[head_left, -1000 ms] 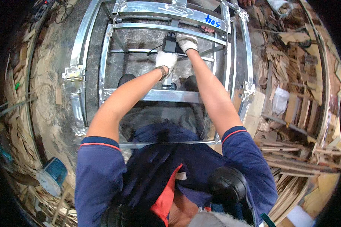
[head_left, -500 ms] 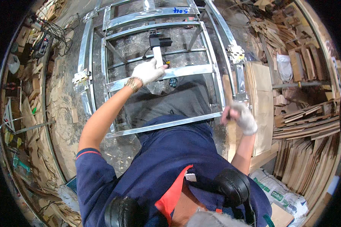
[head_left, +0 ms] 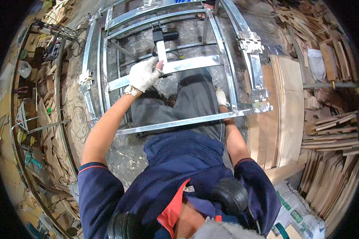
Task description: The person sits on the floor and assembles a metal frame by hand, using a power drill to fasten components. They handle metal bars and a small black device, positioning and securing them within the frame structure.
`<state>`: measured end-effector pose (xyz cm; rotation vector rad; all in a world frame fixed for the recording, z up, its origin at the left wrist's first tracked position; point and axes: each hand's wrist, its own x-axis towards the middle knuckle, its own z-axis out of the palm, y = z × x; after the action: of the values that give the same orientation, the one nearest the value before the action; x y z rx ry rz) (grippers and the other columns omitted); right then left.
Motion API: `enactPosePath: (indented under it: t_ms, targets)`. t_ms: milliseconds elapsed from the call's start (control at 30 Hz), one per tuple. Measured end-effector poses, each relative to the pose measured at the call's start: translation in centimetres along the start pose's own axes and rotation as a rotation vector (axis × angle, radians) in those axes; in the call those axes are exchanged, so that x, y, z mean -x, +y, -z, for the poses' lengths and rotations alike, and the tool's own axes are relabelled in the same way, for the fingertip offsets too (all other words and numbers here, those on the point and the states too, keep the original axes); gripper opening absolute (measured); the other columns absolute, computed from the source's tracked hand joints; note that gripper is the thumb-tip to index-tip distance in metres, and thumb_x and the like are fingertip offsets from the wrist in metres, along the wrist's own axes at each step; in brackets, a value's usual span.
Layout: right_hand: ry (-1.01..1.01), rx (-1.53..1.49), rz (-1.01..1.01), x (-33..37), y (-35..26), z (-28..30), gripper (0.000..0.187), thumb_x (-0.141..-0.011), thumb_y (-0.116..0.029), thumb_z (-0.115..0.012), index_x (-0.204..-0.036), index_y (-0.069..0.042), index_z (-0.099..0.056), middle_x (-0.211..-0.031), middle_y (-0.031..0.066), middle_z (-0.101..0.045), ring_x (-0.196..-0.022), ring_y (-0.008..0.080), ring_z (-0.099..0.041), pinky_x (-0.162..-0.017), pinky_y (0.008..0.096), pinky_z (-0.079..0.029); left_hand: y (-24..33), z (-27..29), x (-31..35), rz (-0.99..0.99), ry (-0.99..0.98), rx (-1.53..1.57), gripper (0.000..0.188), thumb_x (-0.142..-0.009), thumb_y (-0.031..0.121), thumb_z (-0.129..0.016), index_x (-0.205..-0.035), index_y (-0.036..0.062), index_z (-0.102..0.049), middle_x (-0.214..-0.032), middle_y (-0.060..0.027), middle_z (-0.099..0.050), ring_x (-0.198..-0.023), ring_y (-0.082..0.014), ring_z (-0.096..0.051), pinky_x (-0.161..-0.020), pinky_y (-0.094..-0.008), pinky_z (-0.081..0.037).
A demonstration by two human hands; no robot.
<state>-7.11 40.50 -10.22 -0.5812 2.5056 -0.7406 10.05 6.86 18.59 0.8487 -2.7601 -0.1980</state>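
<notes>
My left hand (head_left: 144, 75), in a white knit glove, is closed around the lower end of a linear actuator (head_left: 160, 51) with a white tube and a black motor. That end meets a metal crossbar (head_left: 193, 63) of the welded frame (head_left: 179, 124), and the hand rests against the bar. My right hand (head_left: 221, 97), also gloved, reaches down inside the frame beside my right leg. Its forearm passes under the near rail, and its fingers are too hidden to read.
Bright metal hinge plates (head_left: 251, 46) sit on the frame's right side. Wooden boards (head_left: 287, 111) lie to the right, near stacked timber (head_left: 327, 175). A power strip with cables (head_left: 56, 46) and wood scraps (head_left: 48, 139) are at the left. A person's foot (head_left: 202, 15) shows beyond.
My right hand has gone from outside the frame's right corner down to inside it, under the near rail. My left hand stays at the actuator's end, slightly shifted.
</notes>
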Motion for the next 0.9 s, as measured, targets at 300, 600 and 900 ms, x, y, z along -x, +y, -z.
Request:
enactPosePath:
  t_ms: [300, 600, 900]
  targets:
    - [0.014, 0.009, -0.005, -0.9, -2.7, 0.7, 0.033, -0.094, -0.024, -0.053, -0.117, -0.001, -0.059, -0.113, 0.0238, -0.063, -0.105, 0.0372, -0.061, -0.091, 0.0432, -0.046, 0.3, -0.3, -0.1, 0.007, 0.059, -0.043, 0.033, -0.09, 0.044, -0.058, -0.089, 0.0123, -0.068, -0.066, -0.0147, -0.064, -0.06, -0.0331, -0.064, -0.054, -0.0432, -0.05]
    - [0.067, -0.063, 0.12, -1.3, -4.2, 3.1, 0.035, -0.094, -0.023, -0.052, -0.121, -0.001, -0.055, -0.115, 0.0262, -0.061, -0.107, 0.0402, -0.059, -0.094, 0.0466, -0.044, 0.4, 0.4, -0.2, 0.056, -0.023, -0.001, 0.039, -0.091, 0.048, -0.054, -0.086, 0.0107, -0.065, -0.064, -0.0157, -0.062, -0.061, -0.0357, -0.063, -0.056, -0.0452, -0.048]
    - [-0.427, 0.332, 0.213, 13.6, -8.1, 23.0, 0.024, -0.079, -0.019, -0.053, -0.09, 0.001, -0.061, -0.093, 0.028, -0.062, -0.093, 0.0472, -0.058, -0.081, 0.0514, -0.047, 0.0, 0.4, -0.1, 0.087, -0.072, 0.036, 0.044, -0.092, 0.052, -0.049, -0.086, 0.0111, -0.065, -0.066, -0.0148, -0.064, -0.064, -0.0342, -0.064, -0.058, -0.0446, -0.049]
